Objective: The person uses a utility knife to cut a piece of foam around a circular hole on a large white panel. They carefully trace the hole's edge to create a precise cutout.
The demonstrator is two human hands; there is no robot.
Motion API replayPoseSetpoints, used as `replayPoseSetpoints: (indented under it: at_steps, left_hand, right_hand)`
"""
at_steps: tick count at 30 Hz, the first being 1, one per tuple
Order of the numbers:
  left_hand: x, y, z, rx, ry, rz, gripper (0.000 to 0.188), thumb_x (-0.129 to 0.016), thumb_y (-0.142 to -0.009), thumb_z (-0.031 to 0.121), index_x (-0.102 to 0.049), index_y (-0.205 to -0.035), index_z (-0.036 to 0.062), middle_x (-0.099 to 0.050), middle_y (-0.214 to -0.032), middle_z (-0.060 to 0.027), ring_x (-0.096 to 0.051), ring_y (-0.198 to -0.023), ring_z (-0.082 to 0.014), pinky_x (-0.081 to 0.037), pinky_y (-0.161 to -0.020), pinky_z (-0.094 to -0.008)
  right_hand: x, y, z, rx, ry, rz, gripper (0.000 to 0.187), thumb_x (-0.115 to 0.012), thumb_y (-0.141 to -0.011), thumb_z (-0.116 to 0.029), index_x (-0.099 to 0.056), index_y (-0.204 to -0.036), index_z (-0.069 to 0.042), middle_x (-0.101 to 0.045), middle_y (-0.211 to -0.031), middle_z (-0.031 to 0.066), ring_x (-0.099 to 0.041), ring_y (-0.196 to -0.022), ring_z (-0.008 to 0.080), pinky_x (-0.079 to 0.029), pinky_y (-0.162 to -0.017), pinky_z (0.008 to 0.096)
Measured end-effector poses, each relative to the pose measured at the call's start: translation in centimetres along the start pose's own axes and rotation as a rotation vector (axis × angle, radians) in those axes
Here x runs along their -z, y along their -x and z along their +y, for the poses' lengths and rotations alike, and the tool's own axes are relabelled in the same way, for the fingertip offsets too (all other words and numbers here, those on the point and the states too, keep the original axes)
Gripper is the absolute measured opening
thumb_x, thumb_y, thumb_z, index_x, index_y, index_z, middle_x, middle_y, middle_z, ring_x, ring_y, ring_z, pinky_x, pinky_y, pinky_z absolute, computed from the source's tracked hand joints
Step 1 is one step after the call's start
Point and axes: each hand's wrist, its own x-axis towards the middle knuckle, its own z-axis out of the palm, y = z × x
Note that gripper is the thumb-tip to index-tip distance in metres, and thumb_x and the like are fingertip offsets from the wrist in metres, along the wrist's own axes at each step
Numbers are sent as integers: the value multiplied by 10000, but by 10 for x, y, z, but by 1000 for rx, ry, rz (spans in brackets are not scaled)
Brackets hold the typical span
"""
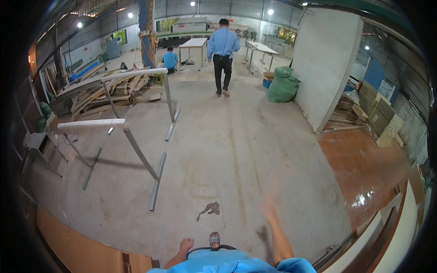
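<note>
My left hand (186,245) hangs low beside my blue shirt (223,262), its fingers curled in, and nothing shows in it. Stretched out forward over the concrete floor, my right hand (269,207) is smeared by motion, so its fingers cannot be made out. It touches nothing that I can see. Between the two hands, one sandalled foot (214,238) shows on the floor (214,154). A dark patch (209,209) marks the concrete just ahead of that foot.
Two metal trestles (141,152) with white-wrapped tops stand left, near piled wood scraps (111,93). Ahead a person in a blue shirt (223,43) walks; another person (170,60) is low down by white tables (193,42). A green sack (283,85) and a partition (330,63) stand right; boards (396,232) lean nearby.
</note>
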Motion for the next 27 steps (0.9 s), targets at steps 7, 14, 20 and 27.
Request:
replayPoseSetpoints:
  at_steps: [7, 14, 20, 27]
  left_hand:
    - [61, -127, 180, -160, -70, 22, 407, -574, -866, 413, -772, -1048, 107, -760, -1020, -177, -710, -1009, -388, -547, -912, -473]
    - [59, -241, 301, 234, 157, -87, 425, -589, -879, 390, -762, -1001, 21, -755, -984, -215, -729, -988, -350, -563, -868, -443]
    - [57, -348, 470, -195, -157, -7, 427, -604, -878, 375, -763, -1057, 22, -752, -1020, -227, -723, -1000, -374, -549, -889, -452]
    - [44, -473, 656, -107, -68, 4, 423, -616, -867, 384, -767, -1092, 59, -751, -1040, -225, -725, -1019, -351, -543, -908, -432]
  right_hand:
    - [-129, 80, 263, -1148, -20, -553, 497, -546, -1014, -415, -572, -1401, -104, -641, -1292, 135, -623, -1127, 273, -491, -963, 425]
    - [-147, -138, 299, -1228, -257, -470, 379, -543, -1021, -377, -636, -1269, -105, -664, -1110, 80, -616, -976, 194, -507, -855, 371]
    - [-128, -559, 274, -867, -712, -114, 244, -575, -1016, -290, -659, -1090, -73, -642, -939, 34, -592, -877, 163, -504, -736, 354]
    - [-30, -930, 166, -284, -696, 85, 307, -621, -1002, -318, -678, -1064, -22, -617, -874, 14, -545, -791, 133, -471, -729, 312]
